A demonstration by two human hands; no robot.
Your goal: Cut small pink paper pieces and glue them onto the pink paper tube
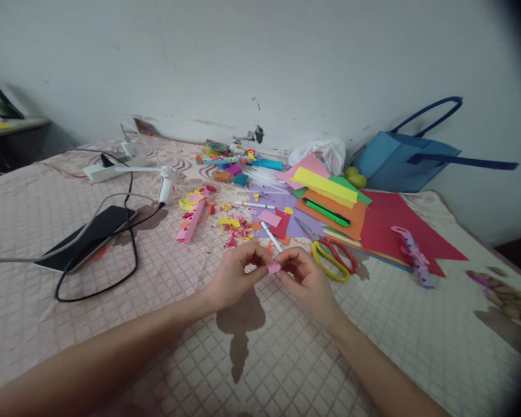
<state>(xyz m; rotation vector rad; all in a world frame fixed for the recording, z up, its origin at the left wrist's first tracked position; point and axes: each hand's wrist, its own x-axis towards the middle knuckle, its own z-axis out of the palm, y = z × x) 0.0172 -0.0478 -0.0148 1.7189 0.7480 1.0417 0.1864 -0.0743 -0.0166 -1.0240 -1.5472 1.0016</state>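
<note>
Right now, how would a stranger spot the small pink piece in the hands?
Start at the blue bag, back right, then come forward and left to the right hand, where it nearly meets the left hand. Held between them is the small pink piece, unlike the pink square lying flat beyond.

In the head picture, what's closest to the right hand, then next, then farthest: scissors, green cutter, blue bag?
1. Scissors: just beyond the right hand.
2. Green cutter: behind the scissors, on orange paper.
3. Blue bag: far back, right side.
</note>
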